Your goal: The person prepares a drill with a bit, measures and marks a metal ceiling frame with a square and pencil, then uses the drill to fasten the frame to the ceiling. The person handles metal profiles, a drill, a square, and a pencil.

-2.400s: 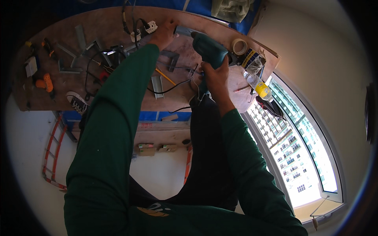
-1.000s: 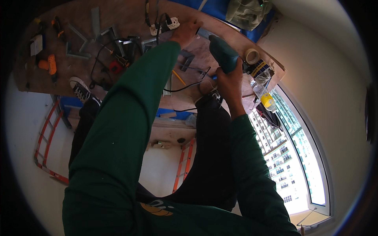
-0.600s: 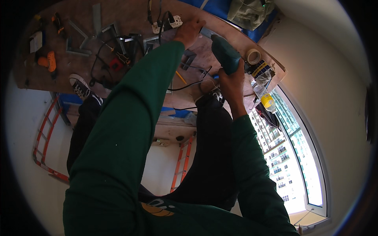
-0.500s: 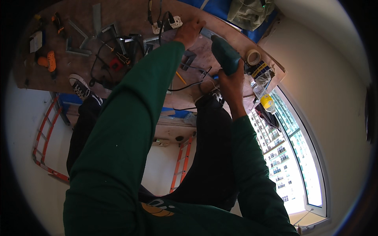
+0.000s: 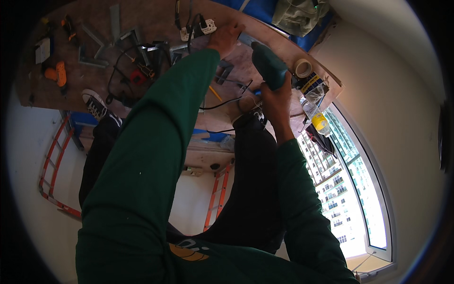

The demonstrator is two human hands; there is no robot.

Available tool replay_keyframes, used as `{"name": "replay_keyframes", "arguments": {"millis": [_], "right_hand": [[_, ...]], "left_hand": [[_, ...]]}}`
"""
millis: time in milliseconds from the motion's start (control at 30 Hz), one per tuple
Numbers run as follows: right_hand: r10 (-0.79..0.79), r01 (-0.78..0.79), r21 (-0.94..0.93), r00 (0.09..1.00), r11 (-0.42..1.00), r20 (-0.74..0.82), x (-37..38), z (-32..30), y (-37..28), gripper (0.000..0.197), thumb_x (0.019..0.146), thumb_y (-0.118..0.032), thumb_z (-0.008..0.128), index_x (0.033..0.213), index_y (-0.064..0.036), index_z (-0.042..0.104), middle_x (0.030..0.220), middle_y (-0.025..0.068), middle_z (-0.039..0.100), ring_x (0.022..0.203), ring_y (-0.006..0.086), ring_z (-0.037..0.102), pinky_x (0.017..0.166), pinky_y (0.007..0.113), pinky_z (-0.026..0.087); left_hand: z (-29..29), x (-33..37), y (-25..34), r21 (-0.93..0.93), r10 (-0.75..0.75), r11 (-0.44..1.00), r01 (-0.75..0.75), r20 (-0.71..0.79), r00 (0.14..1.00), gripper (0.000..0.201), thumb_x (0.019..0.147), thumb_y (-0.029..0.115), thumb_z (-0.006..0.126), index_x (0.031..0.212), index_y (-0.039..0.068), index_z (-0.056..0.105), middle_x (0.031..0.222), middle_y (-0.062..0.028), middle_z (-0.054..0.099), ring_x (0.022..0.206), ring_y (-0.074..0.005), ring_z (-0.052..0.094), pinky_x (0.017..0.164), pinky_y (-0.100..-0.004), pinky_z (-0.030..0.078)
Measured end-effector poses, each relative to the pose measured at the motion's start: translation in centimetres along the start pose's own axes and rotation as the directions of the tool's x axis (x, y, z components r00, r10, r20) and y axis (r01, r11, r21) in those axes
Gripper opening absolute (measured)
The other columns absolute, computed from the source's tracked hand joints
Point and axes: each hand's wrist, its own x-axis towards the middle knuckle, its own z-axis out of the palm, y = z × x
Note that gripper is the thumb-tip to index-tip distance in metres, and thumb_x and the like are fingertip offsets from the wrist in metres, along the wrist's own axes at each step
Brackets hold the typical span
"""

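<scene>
My right hand [image 5: 278,97] is wrapped round the handle of a dark green power drill [image 5: 268,65]. The drill's nose points away from me, at the end of a flat grey metal strip [image 5: 246,39] lying on the wooden tabletop [image 5: 156,14]. My left hand [image 5: 227,39] is closed over the strip's other end, its fingertips partly hidden. Whether the drill's tip touches the metal cannot be made out. A white power strip [image 5: 198,30] with plugged-in black cables lies just left of my left hand. Below that hand sit a dark metal bracket [image 5: 225,72] and a yellow pencil [image 5: 215,93].
Metal angle pieces [image 5: 92,60], an orange tool [image 5: 56,73] and a red tape measure [image 5: 137,77] lie to the left. Right of the drill are a tape roll [image 5: 303,68] and a plastic bottle [image 5: 319,124]. Black cables cross the table. An orange ladder [image 5: 53,161] stands below.
Both hands keep their holds, and the drill stays by the metal strip. The view has shifted only slightly.
</scene>
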Motion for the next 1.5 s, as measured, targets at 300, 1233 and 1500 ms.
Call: {"name": "replay_keyframes", "arguments": {"millis": [300, 1233, 1500], "right_hand": [[0.016, -0.016, 0.008, 1.000, 1.000, 0.011, 0.2, -0.1, 0.3, 0.079, 0.085, -0.012, 0.067, 0.157, 0.0033, 0.038, 0.132, 0.0330, 0.066, 0.124, 0.0471, 0.066, 0.105, 0.048, 0.050], [0.006, -0.002, 0.112, 0.999, 0.994, -0.035, -1.8, -1.5, -1.1, 0.060, 0.088, -0.013, 0.071, 0.141, 0.0003, 0.049, 0.108, 0.0129, 0.068, 0.089, 0.0179, 0.067, 0.073, 0.033, 0.055], [0.146, -0.154, 0.236, 0.988, 0.959, 0.051, -0.5, -1.1, 0.2, 0.068, 0.083, -0.018, 0.074, 0.143, 0.0022, 0.049, 0.105, 0.0149, 0.068, 0.090, 0.0232, 0.066, 0.076, 0.037, 0.054]], "left_hand": [[0.2, -0.1, -0.4, -0.003, 0.015, 1.000, -0.015, -0.019, 1.000, 0.050, 0.086, 0.016, 0.082, 0.130, 0.018, 0.059, 0.126, -0.0137, 0.059, 0.111, -0.0410, 0.068, 0.091, -0.0514, 0.058], [-0.3, 0.3, 0.7, 0.099, -0.094, 0.991, 0.085, 0.097, 0.991, 0.054, 0.089, 0.021, 0.082, 0.134, 0.019, 0.054, 0.128, -0.0132, 0.062, 0.112, -0.0403, 0.070, 0.088, -0.0524, 0.059], [0.3, 0.3, 0.7, 0.089, -0.129, 0.988, 0.124, 0.055, 0.990, 0.054, 0.091, 0.022, 0.079, 0.138, 0.019, 0.052, 0.128, -0.0138, 0.062, 0.110, -0.0417, 0.071, 0.089, -0.0525, 0.058]]}}
